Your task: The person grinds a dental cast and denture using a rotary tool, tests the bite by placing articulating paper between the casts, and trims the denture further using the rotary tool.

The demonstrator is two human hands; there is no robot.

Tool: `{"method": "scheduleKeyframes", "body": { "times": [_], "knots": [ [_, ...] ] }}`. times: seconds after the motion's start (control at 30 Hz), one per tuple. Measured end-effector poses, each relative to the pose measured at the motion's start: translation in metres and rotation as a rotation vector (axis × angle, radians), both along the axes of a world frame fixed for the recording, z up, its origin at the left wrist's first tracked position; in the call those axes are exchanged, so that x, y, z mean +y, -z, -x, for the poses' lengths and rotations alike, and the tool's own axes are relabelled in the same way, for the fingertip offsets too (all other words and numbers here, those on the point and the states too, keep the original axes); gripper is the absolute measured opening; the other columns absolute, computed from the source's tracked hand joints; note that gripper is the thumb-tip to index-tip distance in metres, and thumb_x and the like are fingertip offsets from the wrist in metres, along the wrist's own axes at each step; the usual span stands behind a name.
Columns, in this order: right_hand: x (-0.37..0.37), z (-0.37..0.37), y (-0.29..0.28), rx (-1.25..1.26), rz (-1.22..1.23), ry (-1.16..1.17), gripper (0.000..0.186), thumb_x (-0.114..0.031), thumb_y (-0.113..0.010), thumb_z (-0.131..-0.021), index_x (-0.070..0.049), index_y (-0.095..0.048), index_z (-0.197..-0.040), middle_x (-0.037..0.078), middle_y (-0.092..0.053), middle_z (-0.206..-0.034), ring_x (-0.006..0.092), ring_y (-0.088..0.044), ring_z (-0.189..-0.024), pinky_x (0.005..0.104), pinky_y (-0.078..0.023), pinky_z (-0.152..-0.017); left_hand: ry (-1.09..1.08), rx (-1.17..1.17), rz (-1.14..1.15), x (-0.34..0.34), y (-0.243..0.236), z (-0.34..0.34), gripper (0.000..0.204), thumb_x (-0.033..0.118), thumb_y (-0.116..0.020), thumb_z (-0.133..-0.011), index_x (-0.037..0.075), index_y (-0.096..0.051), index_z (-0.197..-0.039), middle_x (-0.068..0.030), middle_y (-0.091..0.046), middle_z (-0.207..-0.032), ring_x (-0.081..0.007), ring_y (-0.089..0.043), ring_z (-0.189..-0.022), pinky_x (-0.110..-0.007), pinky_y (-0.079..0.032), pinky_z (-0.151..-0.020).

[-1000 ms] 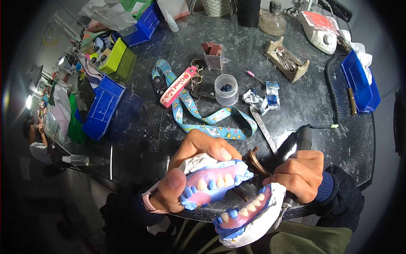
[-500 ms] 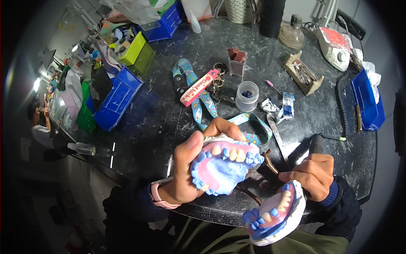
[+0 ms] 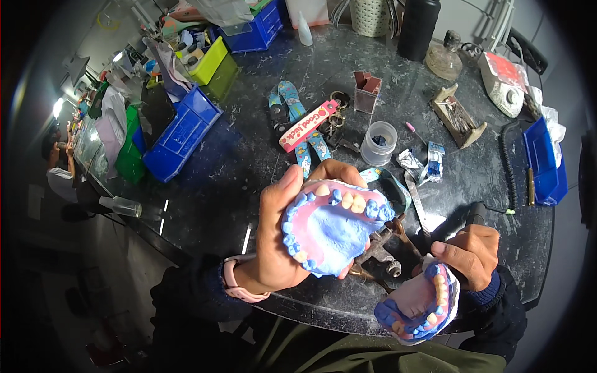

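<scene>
L side: blue bin (image 3: 183,137) on bench (image 3: 236,177). L hand (image 3: 273,233): thumb and curled fingers clamp upper model (image 3: 336,233) at its edge, ctr; pink base, blue + cream teeth twd camera. Lanyard (image 3: 302,156) w/ tag (image 3: 308,127): lies beyond it, partly hidden. Cup (image 3: 378,149): upright, open, dk blue bits (image 3: 379,140) inside. Metal frame (image 3: 380,252): between upper model and lower model (image 3: 415,301); joints partly hidden. Lower model: near front edge of bench, tilted, teeth up, just beside R hand (image 3: 471,255); contact w/ thumb: cannot tell. R hand: fingers pressed together, curled round dk handpiece (image 3: 477,213). Far R: blue tray (image 3: 541,158), brass rod (image 3: 531,186) alongside.
</scene>
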State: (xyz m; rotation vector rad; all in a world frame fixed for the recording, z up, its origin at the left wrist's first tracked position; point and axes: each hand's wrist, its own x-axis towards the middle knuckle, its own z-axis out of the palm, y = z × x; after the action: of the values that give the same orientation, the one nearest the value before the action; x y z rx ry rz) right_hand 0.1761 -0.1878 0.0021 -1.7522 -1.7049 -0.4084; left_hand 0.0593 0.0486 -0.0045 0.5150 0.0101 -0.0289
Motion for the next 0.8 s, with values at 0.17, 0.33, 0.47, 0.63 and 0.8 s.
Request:
{"method": "scheduleKeyframes", "body": {
  "times": [0.17,0.33,0.47,0.63,0.8],
  "knots": [
    [0.001,-0.0008,0.0023,0.014,0.0,0.012,0.038,-0.011,-0.071,-0.068,-0.003,-0.067,-0.104,-0.001,-0.054,-0.064,0.0105,-0.052,-0.05,0.0235,-0.036,-0.042,-0.022,0.073,-0.002,-0.0012,-0.0057,-0.0014,0.066,0.068,-0.03,-0.086,0.008,-0.043,-0.108,-0.0225,-0.054,-0.093,-0.0322,-0.064,-0.079,-0.038,-0.052,-0.042],
    [0.0023,-0.0013,0.0028,0.002,0.011,0.022,0.037,-0.01,-0.07,-0.067,-0.003,-0.067,-0.103,-0.001,-0.052,-0.063,0.0112,-0.05,-0.048,0.0235,-0.036,-0.042,-0.03,0.133,0.004,-0.0015,-0.0076,-0.0042,0.068,0.07,-0.027,-0.086,0.009,-0.044,-0.109,-0.02,-0.056,-0.09,-0.0309,-0.065,-0.076,-0.036,-0.051,-0.04],
    [0.0006,0.0003,0.0033,0.001,0.0,0.035,0.04,-0.01,-0.069,-0.065,-0.002,-0.067,-0.103,-0.001,-0.052,-0.062,0.0115,-0.049,-0.047,0.0236,-0.036,-0.042,-0.03,0.182,0.046,-0.003,-0.0098,-0.0035,0.074,0.073,-0.026,-0.084,0.007,-0.046,-0.113,-0.0196,-0.058,-0.089,-0.0309,-0.065,-0.074,-0.035,-0.051,-0.039],
    [0.0012,0.0008,0.0012,-0.013,0.05,0.051,0.039,-0.01,-0.069,-0.065,-0.002,-0.068,-0.103,-0.001,-0.052,-0.061,0.0114,-0.049,-0.047,0.0236,-0.036,-0.042,-0.026,0.196,0.05,-0.0017,-0.0071,-0.003,0.078,0.076,-0.025,-0.082,0.007,-0.046,-0.113,-0.0199,-0.058,-0.089,-0.0312,-0.065,-0.074,-0.034,-0.051,-0.038],
    [0.0022,0.0025,0.0003,0.023,0.034,0.028,0.037,-0.011,-0.068,-0.065,-0.003,-0.068,-0.101,-0.001,-0.053,-0.063,0.011,-0.049,-0.048,0.0233,-0.036,-0.042,-0.028,0.245,0.007,-0.0031,-0.0105,-0.0016,0.081,0.078,-0.027,-0.081,0.006,-0.047,-0.112,-0.0177,-0.06,-0.085,-0.0293,-0.066,-0.072,-0.033,-0.05,-0.037]
  ]
}}
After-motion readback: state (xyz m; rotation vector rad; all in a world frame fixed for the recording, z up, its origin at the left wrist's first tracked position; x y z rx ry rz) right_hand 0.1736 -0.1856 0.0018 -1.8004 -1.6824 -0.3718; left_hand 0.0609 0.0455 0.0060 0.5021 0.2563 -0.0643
